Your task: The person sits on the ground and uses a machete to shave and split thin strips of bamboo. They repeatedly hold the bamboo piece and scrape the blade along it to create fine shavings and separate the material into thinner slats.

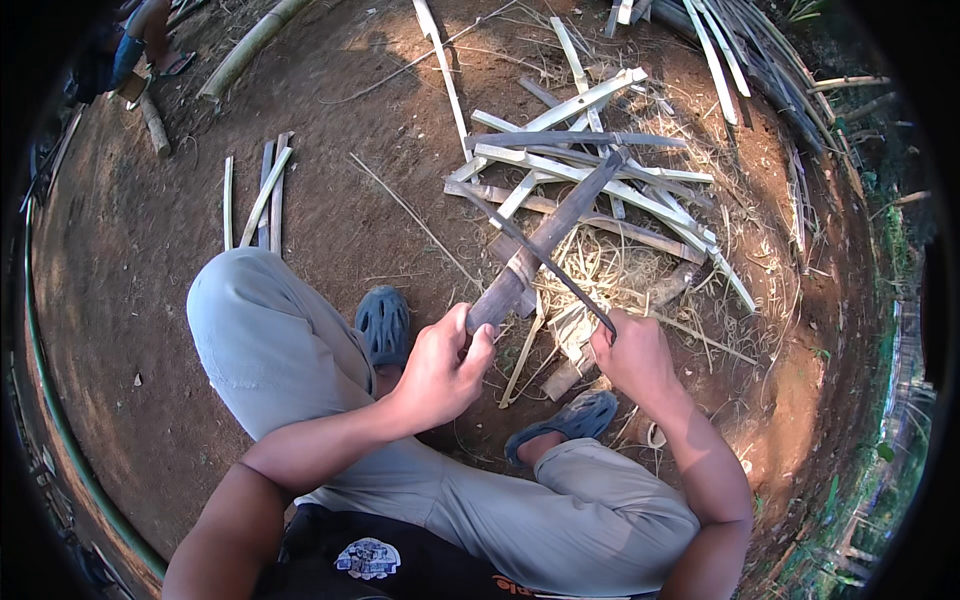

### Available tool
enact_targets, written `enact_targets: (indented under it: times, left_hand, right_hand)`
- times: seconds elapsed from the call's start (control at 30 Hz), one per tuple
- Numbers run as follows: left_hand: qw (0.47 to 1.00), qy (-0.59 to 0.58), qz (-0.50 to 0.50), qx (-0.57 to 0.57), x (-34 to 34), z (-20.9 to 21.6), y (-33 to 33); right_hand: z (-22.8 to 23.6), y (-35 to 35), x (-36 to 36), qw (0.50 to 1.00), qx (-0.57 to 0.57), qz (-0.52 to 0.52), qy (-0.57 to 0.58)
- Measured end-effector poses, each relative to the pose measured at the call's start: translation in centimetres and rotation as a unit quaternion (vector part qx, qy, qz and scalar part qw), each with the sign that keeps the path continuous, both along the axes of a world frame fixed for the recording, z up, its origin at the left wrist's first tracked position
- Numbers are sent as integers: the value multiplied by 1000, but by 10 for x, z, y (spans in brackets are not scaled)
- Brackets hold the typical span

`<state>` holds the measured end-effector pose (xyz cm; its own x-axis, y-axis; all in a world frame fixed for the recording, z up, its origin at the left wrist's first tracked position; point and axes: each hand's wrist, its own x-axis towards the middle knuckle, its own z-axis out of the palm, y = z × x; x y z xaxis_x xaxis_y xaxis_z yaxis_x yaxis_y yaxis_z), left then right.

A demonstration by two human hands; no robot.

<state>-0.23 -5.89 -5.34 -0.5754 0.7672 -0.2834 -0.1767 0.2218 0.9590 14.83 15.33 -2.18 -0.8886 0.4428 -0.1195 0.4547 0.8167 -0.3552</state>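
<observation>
Left hand (440, 372) closes round the near end of a flat grey-brown wooden strip (572, 208); right hand (640, 358) clenches a thin dark curved blade (548, 260) crossing over it. Beyond, pale split sticks (588, 101) lie crisscrossed beside curly straw-coloured shavings (592, 262).

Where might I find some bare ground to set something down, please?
Bare dirt lies between the upper-left slats and the thin stick; a larger, mostly bare stretch runs from the left knee to the green hose. It is crowded ahead of the right hand, where split bamboo slats and curled shavings heap beneath the knife.
</observation>
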Motion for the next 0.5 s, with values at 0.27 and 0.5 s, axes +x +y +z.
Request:
enact_targets:
  times: [0.27, 0.5]
  left_hand:
    - [1000, -4, 2, -2, 2, 0, 1]
    - [996, 87, -21, -21, 7, 5, 0]
  right_hand:
    - [-3, 11, 5, 996, -29, -83, -28]
    - [-10, 18, 6, 996, -40, -77, -3]
